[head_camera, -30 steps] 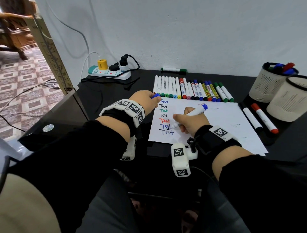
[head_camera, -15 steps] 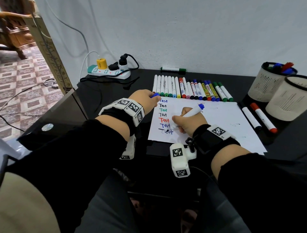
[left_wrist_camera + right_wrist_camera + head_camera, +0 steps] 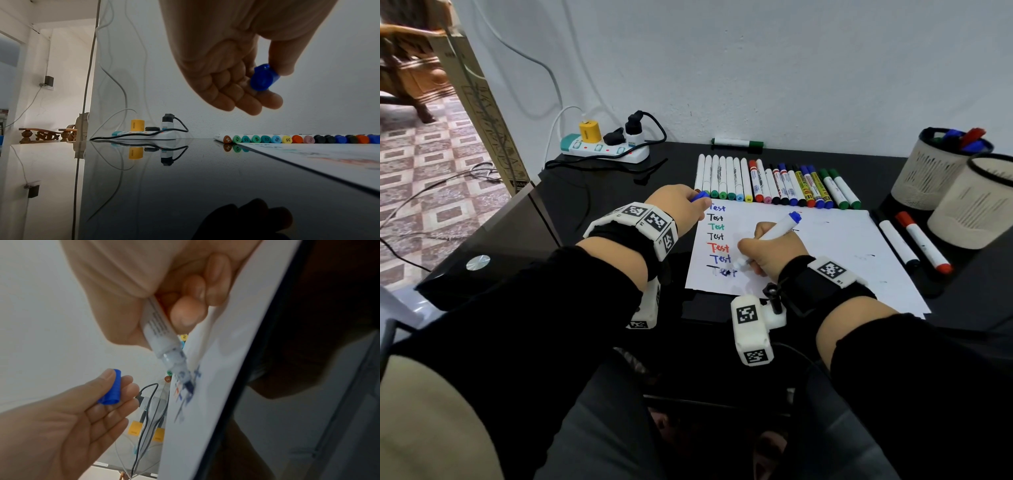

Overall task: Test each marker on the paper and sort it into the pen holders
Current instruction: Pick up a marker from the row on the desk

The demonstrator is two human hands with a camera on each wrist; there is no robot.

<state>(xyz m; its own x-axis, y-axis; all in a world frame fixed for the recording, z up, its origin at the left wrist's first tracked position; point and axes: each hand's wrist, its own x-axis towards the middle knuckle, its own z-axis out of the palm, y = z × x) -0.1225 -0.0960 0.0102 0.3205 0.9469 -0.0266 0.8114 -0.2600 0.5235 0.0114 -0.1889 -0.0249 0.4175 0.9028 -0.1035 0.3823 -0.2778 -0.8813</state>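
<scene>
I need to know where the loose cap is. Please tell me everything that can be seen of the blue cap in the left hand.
The blue cap is a short tube of glossy, slightly see-through plastic with one open end. It is off its marker. The left hand pinches it between thumb and fingers, above the black table beside the paper. Nothing else touches it.

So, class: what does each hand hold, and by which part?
The right hand grips a blue marker by its barrel. The left hand pinches its blue cap by the sides, between thumb and fingers.
</scene>
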